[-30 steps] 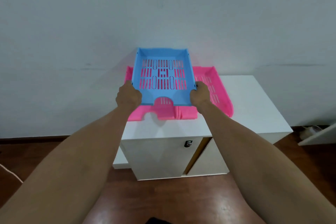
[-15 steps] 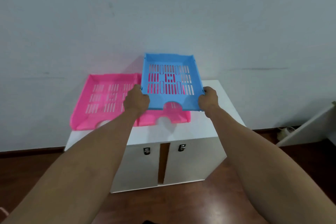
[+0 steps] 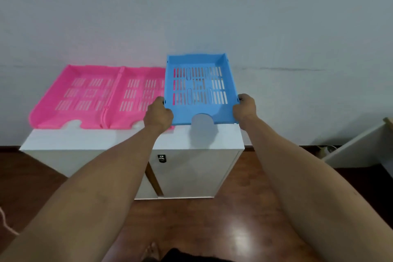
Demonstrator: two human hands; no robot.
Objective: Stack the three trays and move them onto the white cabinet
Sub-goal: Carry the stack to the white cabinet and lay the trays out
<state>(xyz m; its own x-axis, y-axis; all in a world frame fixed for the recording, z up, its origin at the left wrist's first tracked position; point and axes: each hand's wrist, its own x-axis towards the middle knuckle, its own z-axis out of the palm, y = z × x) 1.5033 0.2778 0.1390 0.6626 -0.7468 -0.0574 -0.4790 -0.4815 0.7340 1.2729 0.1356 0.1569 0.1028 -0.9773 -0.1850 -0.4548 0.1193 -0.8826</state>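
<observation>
I hold a blue slotted tray [image 3: 200, 112] over the right half of the white cabinet [image 3: 89, 140], just above its top. My left hand [image 3: 158, 115] grips the tray's left front corner and my right hand [image 3: 244, 108] grips its right front corner. Two pink trays lie side by side on the cabinet: the left pink tray [image 3: 72, 95] at the far left, the right pink tray [image 3: 138, 95] beside it. The blue tray's left edge overlaps the right pink tray's right side.
A pale wall rises directly behind the cabinet. The cabinet's doors [image 3: 187, 174] face me, with a small lock near the middle. Dark wooden floor [image 3: 212, 229] lies below. A white slanted panel [image 3: 357, 151] stands at the right. A thin cord [image 3: 6, 225] lies at the left edge.
The blue tray has moved right, from above the pink trays to the cabinet's right side. Both pink trays now show almost fully to its left. My view has shifted too.
</observation>
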